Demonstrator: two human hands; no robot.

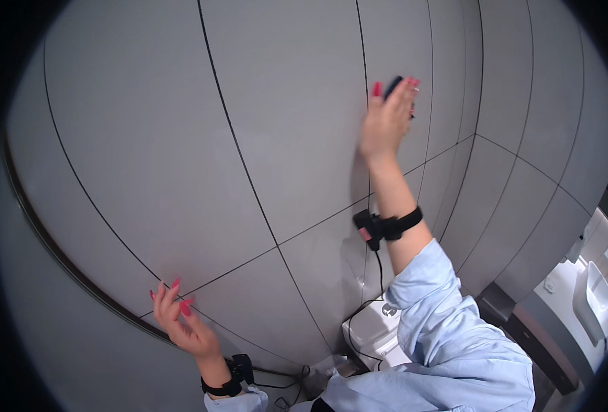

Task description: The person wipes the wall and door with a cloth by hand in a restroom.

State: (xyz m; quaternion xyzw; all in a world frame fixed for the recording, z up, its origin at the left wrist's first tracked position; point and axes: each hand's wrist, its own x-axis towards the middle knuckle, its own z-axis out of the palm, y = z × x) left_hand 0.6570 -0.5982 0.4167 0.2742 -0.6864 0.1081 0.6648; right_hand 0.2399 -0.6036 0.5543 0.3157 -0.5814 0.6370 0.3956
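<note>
1. so the right hand (386,127) is wrapped around a small black, round-edged object (392,87), fingers over the top and thumb to the left. it's blurry, so no clue on the material.
2. where it sits: mostly under those fingers, a dark bit poking out between thumb and fingers, another past their right side. the smooth grey tiled wall (304,103) is right behind; can't tell if they're touching.
3. handling, my guess: light, since one hand carries it at arm's reach. stiff or squishy? can't say (could be either, honestly). doesn't look fragile.
4. grip: i'd hold it across the back like that, thumb on one edge, fingers on the other. slick tile probably gives nothing to catch on if it slips.
5. the left hand (186,328) is empty, fingers loosely spread, well apart from the right, lower and to its left.
</note>
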